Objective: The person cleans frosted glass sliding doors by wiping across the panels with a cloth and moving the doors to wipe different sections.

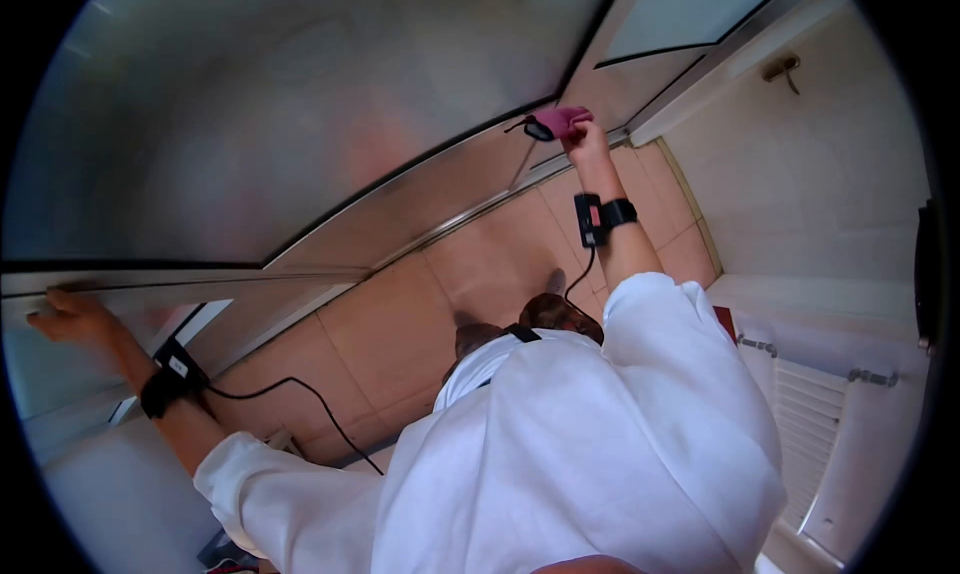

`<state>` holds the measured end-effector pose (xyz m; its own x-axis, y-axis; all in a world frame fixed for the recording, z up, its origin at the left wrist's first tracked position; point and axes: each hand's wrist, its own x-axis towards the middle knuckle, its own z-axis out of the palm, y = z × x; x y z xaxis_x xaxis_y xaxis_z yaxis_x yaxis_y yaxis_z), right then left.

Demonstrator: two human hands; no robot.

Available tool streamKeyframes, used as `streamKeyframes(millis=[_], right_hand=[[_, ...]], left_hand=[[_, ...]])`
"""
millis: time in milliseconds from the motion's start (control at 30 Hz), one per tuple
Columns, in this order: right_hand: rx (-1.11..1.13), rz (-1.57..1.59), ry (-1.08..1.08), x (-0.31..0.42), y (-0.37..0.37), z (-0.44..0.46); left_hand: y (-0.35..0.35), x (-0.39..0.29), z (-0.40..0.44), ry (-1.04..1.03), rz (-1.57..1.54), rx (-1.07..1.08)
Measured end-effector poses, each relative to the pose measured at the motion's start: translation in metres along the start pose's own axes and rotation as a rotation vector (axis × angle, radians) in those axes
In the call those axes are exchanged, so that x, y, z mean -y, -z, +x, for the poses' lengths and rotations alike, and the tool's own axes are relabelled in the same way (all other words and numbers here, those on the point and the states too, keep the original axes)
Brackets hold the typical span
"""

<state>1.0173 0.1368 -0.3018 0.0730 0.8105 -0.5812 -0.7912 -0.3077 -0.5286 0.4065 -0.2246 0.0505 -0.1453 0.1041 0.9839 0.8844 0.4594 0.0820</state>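
Observation:
My right hand (588, 142) is closed on a bunched pink-purple cloth (566, 121) with a dark patch and a thin dark strip at its left end. The cloth is up against the lower frame of the glazed partition; whether it touches cannot be told. Far to the left, my left hand (78, 322) is at the metal frame edge of a door panel (200, 277), its fingers bent around the edge. The frosted glass pane (330, 104) spans the space between and above my hands.
Pink floor tiles (390, 304) lie under my feet. A white door with a metal handle (782, 70) is at the right, above a white radiator (808, 424). Black wrist devices (590, 219) trail cables along both arms. A metal floor track (450, 224) runs below the panels.

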Motion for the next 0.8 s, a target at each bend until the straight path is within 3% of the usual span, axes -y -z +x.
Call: streamKeyframes(millis=[67, 100, 167, 233, 333, 400, 533, 567, 633, 800], right_hand=[[-0.017, -0.020, 0.003, 0.013, 0.005, -0.024], [0.047, -0.022, -0.020, 0.018, 0.013, -0.030], [0.143, -0.038, -0.135, 0.040, 0.033, -0.043], [0.228, -0.060, -0.171, 0.041, 0.039, -0.056], [0.310, -0.056, -0.215, 0.054, 0.037, -0.069], [0.338, -0.055, -0.226, 0.054, 0.034, -0.076], [0.364, -0.141, -0.078, 0.045, 0.032, -0.074], [0.331, -0.101, -0.141, 0.047, 0.023, -0.081], [0.355, -0.038, -0.236, 0.046, 0.028, -0.074], [0.363, -0.171, -0.048, 0.033, 0.053, -0.043]], left_hand=[[0.007, -0.005, -0.013, 0.111, 0.129, 0.089], [0.015, -0.023, -0.027, 0.102, 0.287, 0.059], [0.022, -0.055, -0.074, -0.026, 0.230, 0.036], [0.015, -0.135, -0.134, -0.081, -0.128, 0.313], [0.001, -0.262, -0.254, 0.175, -0.783, 0.867], [-0.020, -0.345, -0.287, -0.060, -0.932, 1.116], [-0.065, -0.460, -0.350, 0.474, -1.372, 1.443], [-0.075, -0.480, -0.353, 0.465, -1.375, 1.452], [-0.092, -0.511, -0.358, 1.079, -1.596, 1.743], [-0.129, -0.536, -0.380, 1.112, -1.655, 1.930]])
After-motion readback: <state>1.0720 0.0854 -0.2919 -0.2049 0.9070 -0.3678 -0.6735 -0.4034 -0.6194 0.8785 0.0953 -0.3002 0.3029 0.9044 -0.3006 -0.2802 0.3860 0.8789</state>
